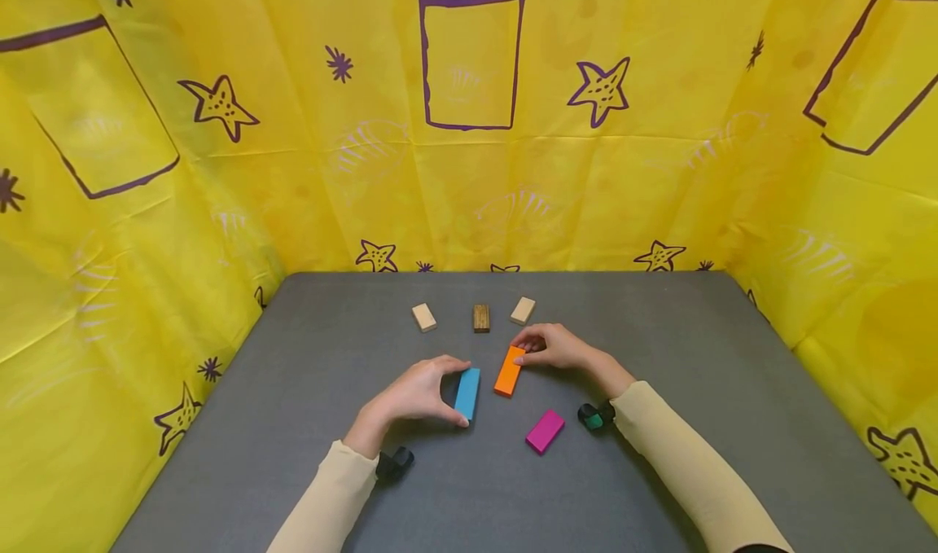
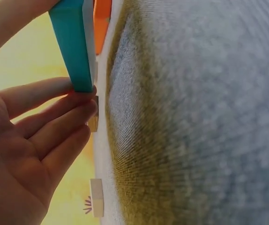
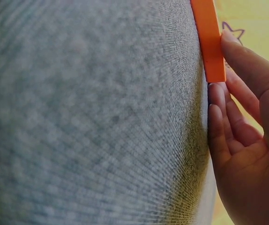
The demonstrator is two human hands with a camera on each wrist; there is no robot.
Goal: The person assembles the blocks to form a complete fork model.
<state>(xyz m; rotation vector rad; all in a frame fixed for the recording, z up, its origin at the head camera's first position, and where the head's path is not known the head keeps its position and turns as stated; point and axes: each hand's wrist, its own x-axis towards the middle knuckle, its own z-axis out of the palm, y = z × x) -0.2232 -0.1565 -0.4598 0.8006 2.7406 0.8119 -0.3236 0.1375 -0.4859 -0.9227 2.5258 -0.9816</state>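
My left hand [image 1: 416, 390] grips a long blue block [image 1: 467, 393] by its two ends, thumb at the near end and fingertips at the far one. In the left wrist view the blue block [image 2: 73, 47] spans from thumb to fingers, its lower edge close to the tabletop. To its right, my right hand [image 1: 563, 348] holds an orange block [image 1: 509, 372] near its far end, the thumb along its side. The right wrist view shows that orange block [image 3: 211, 42] at the cloth surface, with the other fingers curled behind its end.
A magenta block [image 1: 545, 432] lies nearer me, below the right hand. Along the back are a pale wooden block [image 1: 423, 317], a dark brown wooden block [image 1: 480, 318] and another pale block [image 1: 523, 310]. Yellow patterned curtains [image 1: 469, 186] enclose the grey table [image 1: 330, 317].
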